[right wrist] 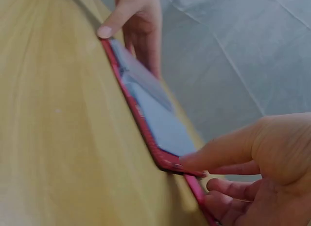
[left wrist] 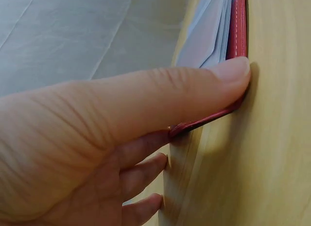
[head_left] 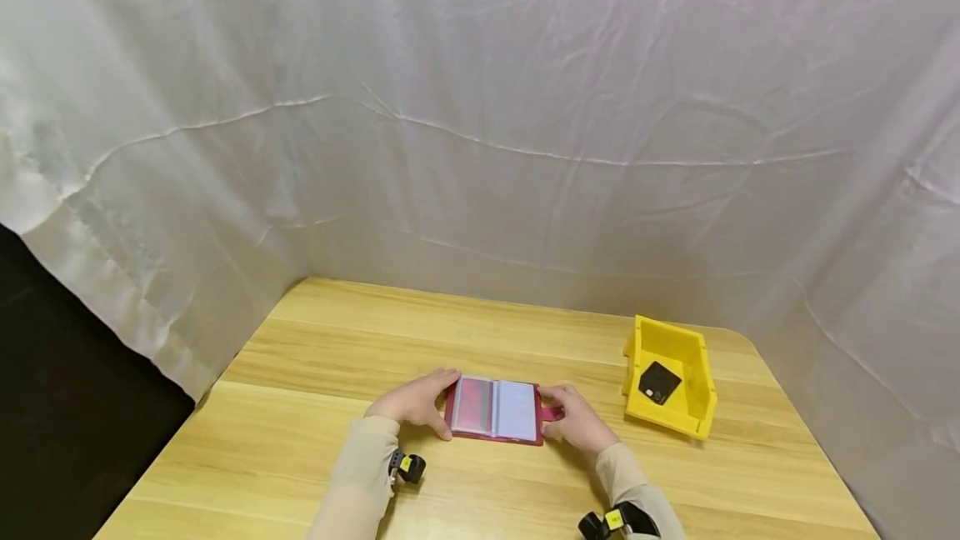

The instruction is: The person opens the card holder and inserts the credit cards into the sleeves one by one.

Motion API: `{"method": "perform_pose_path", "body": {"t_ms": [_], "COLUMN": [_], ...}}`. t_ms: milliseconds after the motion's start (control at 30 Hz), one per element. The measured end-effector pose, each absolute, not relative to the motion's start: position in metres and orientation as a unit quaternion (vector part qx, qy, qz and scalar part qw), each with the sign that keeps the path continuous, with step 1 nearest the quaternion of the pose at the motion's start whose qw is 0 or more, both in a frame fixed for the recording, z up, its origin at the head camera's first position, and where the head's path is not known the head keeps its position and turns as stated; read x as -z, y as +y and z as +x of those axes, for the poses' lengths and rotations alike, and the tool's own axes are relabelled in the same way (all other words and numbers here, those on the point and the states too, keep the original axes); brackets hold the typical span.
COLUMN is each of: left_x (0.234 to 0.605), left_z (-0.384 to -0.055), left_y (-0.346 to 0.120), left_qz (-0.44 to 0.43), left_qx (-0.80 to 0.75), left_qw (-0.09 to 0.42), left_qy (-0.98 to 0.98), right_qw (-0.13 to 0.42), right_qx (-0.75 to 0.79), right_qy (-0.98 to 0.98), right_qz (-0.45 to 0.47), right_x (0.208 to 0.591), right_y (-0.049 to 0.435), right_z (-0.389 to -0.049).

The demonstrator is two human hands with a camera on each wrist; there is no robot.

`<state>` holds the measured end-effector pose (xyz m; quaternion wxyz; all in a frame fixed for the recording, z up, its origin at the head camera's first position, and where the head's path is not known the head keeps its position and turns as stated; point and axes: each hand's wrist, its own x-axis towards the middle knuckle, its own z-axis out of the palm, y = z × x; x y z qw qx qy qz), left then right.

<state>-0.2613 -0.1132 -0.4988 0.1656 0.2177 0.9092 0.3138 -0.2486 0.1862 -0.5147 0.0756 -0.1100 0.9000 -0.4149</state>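
Note:
A red card holder lies spread open on the wooden table, its clear plastic sleeves facing up. My left hand holds its left end, with the thumb at the near corner and a finger at the far one. At the opposite end, my right hand grips the right edge beside the closure strap. In the right wrist view, the right thumb lies on the cover's edge while the other fingers are by the strap. Several sleeves stand slightly fanned in the left wrist view.
To the right, a yellow bin stands on the table with a black card inside. Pale grey cloth hangs behind and at the sides. Each wrist carries a small black camera.

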Motion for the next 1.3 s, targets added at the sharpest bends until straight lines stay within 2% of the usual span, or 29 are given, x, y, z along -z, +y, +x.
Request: {"method": "perform_pose_path", "body": {"t_ms": [167,267,467,600,667,733,800,900,1000,1167,1300], "left_x": [0.499,0.499,0.5,0.498,0.498,0.497,0.497,0.497,0.497,0.497,0.499], "left_z": [-0.261,-0.261,-0.261,-0.26,-0.259,-0.259,-0.258,-0.259,-0.26,-0.26,-0.262], "left_y": [-0.112,-0.111,-0.112,-0.111,-0.11,-0.11,-0.11,-0.11,-0.11,-0.111,-0.111], "left_qz": [0.215,0.215,0.213,0.216,0.216,0.215,0.215,0.218,0.222,0.223,0.222], "left_qx": [-0.314,-0.312,-0.314,-0.312,-0.313,-0.314,-0.313,-0.312,-0.316,-0.319,-0.32], "left_qw": [0.167,0.164,0.161,0.161,0.161,0.16,0.159,0.153,0.15,0.153,0.154], "left_qy": [0.91,0.911,0.911,0.911,0.911,0.911,0.911,0.912,0.91,0.909,0.908], "right_qw": [0.096,0.084,-0.007,-0.086,-0.104,-0.095,-0.062,-0.009,0.02,0.021,0.001], "right_qx": [0.474,0.518,0.646,0.726,0.732,0.717,0.699,0.674,0.66,0.657,0.659], "right_qy": [0.868,0.846,0.763,0.679,0.661,0.67,0.69,0.716,0.728,0.731,0.727], "right_qz": [-0.109,-0.094,-0.031,0.074,0.128,0.165,0.178,0.183,0.182,0.184,0.192], "right_x": [0.5,0.486,0.461,0.452,0.45,0.45,0.45,0.454,0.46,0.472,0.477], "right_y": [0.206,0.223,0.26,0.282,0.292,0.302,0.31,0.318,0.324,0.33,0.328], "right_z": [-0.255,-0.259,-0.269,-0.279,-0.284,-0.288,-0.289,-0.292,-0.294,-0.3,-0.303]}}
